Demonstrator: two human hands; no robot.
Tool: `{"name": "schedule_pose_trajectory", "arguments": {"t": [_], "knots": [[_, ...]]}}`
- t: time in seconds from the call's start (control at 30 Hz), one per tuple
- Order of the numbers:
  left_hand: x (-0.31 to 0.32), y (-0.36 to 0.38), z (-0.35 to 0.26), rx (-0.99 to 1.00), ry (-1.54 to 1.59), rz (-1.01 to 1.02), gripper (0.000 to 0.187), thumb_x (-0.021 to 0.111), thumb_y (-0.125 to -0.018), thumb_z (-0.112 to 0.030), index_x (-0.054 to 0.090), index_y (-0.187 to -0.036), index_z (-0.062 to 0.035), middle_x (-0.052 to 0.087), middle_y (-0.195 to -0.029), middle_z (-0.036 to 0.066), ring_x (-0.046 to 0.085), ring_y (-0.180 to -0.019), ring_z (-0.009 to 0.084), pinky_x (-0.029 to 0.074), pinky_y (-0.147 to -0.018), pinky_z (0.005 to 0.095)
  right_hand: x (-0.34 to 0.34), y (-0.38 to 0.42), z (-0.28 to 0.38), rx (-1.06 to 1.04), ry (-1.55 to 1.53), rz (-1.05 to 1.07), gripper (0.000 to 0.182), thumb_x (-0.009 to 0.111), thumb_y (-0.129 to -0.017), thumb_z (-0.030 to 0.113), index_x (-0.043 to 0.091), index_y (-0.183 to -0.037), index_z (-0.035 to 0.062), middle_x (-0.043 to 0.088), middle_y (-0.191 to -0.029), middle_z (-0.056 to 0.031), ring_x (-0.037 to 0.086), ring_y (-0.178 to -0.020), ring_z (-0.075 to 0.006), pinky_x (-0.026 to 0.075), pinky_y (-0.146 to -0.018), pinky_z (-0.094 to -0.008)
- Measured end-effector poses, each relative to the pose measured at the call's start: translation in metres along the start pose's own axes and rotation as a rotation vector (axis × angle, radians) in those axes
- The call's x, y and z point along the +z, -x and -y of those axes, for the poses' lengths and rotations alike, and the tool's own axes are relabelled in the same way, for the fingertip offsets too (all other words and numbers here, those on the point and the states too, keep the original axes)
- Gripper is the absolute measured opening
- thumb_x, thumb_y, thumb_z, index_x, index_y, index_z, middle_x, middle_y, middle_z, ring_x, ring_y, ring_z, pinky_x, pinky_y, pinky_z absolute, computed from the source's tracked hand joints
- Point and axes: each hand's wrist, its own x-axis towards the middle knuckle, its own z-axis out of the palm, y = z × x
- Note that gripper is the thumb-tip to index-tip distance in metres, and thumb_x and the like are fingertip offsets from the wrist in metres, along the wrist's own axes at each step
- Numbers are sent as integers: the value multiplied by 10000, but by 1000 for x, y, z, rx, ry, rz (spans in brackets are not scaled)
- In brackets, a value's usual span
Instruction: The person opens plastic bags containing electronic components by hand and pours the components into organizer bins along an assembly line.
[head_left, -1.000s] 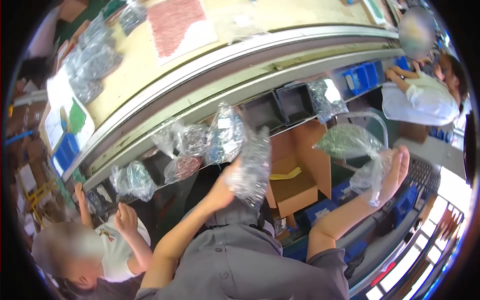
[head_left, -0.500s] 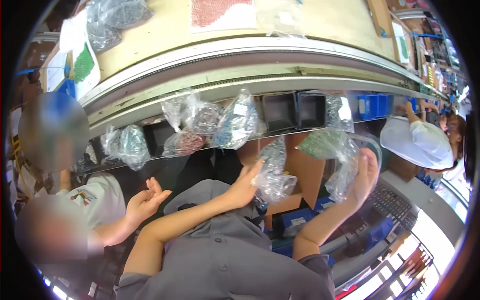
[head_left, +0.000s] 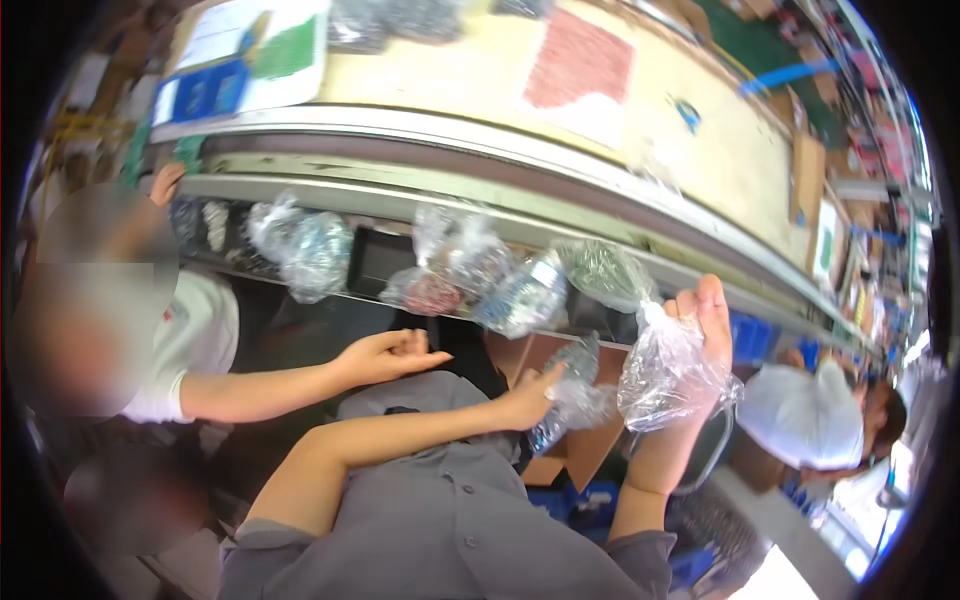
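Note:
My left hand (head_left: 528,399) is closed round a clear plastic bag of dark grey pieces (head_left: 577,358), held in front of my waist; crumpled film sticks out to its right. On the right, my raised right hand (head_left: 708,318) grips the loose end of a clear plastic bag of green pieces (head_left: 605,274). The filled part of that bag hangs over the row of bins, and its wrinkled film covers part of my palm and wrist. Close by in the row are a bag of blue-white pieces (head_left: 527,297) and a bag with red pieces (head_left: 432,293).
A co-worker's hand (head_left: 395,357) reaches in from the left beside my left forearm. Black bins (head_left: 380,258) and more bags line the rail. Beyond it, a pale table (head_left: 450,90) carries a sheet of red pieces (head_left: 580,62). A cardboard box (head_left: 600,440) stands below.
My right hand has risen with the green bag, which now overlaps the bins. My left hand still holds the grey bag. The co-worker's hand has come nearer, and the view has turned.

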Motion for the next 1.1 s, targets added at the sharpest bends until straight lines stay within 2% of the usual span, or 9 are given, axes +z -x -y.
{"name": "schedule_pose_trajectory", "arguments": {"t": [0.13,0.2,0.4,0.5,0.73,0.87,0.9,1.03,1.1], "knots": [[6,-6,5,-51,48,62,649,512,-809,-149,154,-1350,-170,367,-989,269,452,-847,394,367,-789,371,39,-36,-22,126,7,165,72,475,-857,107,480,-881,39,396,-563,-17,317,-494,-95,288,-460,-229],[23,-18,36,115,-5,-9,645,499,-819,-161,137,-1353,-171,361,-988,274,457,-827,395,364,-793,388,60,-54,-36,139,15,269,78,480,-857,112,489,-890,42,393,-557,-9,310,-484,-92,288,-453,-227],[-23,-4,-9,-12,145,-44,631,458,-839,-168,92,-1353,-159,343,-1039,323,442,-893,459,353,-824,404,116,-81,-72,261,157,336,160,544,-830,139,516,-937,24,422,-560,-6,399,-487,-103,349,-439,-227],[-28,-1,-13,-17,51,-105,644,462,-812,-105,107,-1348,-74,428,-921,276,428,-820,361,352,-754,380,118,-85,-82,317,244,388,178,554,-825,154,520,-935,19,440,-568,-3,431,-504,-101,369,-448,-219],[-36,1,-16,-9,117,-135,674,483,-820,-141,87,-1363,-193,364,-1017,287,454,-867,382,367,-801,361,159,-67,-118,450,466,534,148,507,-854,136,544,-951,32,543,-703,11,500,-618,-29,402,-554,-158],[-32,-4,-7,14,135,-158,658,464,-827,-146,85,-1363,-183,361,-1034,298,447,-875,379,351,-815,363,185,-62,-142,477,452,653,171,498,-863,151,536,-953,11,549,-777,9,481,-649,-19,401,-590,-160],[-36,-3,-10,24,82,-169,626,465,-826,-145,125,-1350,-88,369,-1069,361,419,-915,404,312,-882,379,190,-61,-146,477,445,657,171,498,-863,151,536,-953,11,549,-777,9,481,-649,-19,401,-590,-160],[-54,3,-22,-56,176,-99,631,465,-824,-143,122,-1351,-96,377,-1054,370,419,-885,385,298,-892,386,203,-67,-164,482,459,679,161,479,-867,130,540,-950,6,549,-785,9,479,-648,-21,397,-581,-163],[-59,8,-27,47,237,-164,643,466,-820,-141,109,-1353,-99,391,-1034,369,422,-902,401,293,-893,399,210,-69,-172,485,505,702,162,453,-872,118,548,-960,20,547,-794,4,477,-665,-21,395,-582,-175]]}}
